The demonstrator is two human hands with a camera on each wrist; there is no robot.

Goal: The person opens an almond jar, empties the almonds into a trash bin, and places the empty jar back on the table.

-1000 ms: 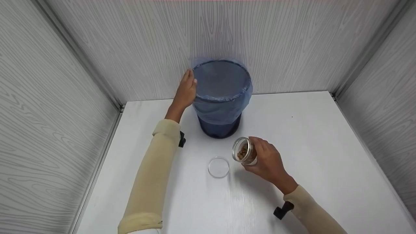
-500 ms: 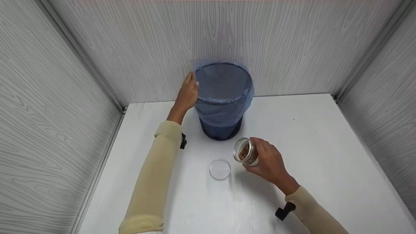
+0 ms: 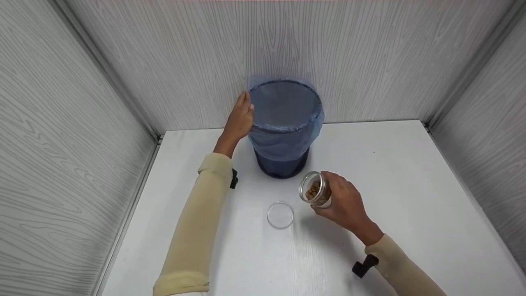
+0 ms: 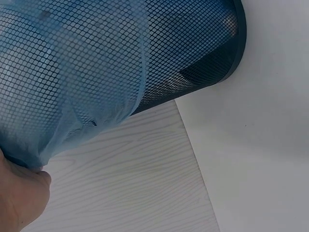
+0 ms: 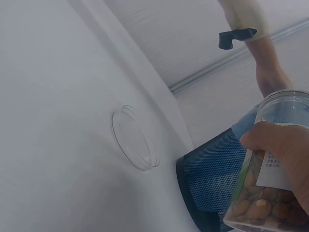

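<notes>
A mesh trash bin [image 3: 281, 167] stands at the back of the table, lined with a translucent blue trash bag [image 3: 283, 144] folded over its rim. My left hand [image 3: 240, 117] grips the rim's left side; in the left wrist view its thumb [image 4: 29, 193] presses where the bag bunches. In front of the bin, my right hand [image 3: 345, 203] holds a clear open jar [image 3: 324, 196], tilted with its mouth toward the left. Brown nuts [image 5: 258, 209] fill the jar's lower part, beside a white label [image 5: 274, 171]. A clear round lid [image 3: 280, 215] lies on the table, left of the jar.
Wood-grained panels enclose the white table [image 3: 390, 181] on three sides, with the back panel [image 3: 370, 61] right behind the bin. Black clips [image 3: 365, 265] sit on both cuffs.
The whole head view has shifted slightly. My right hand has lifted the jar a little, up and to the right relative to the lid. My left hand stays at the bin's rim.
</notes>
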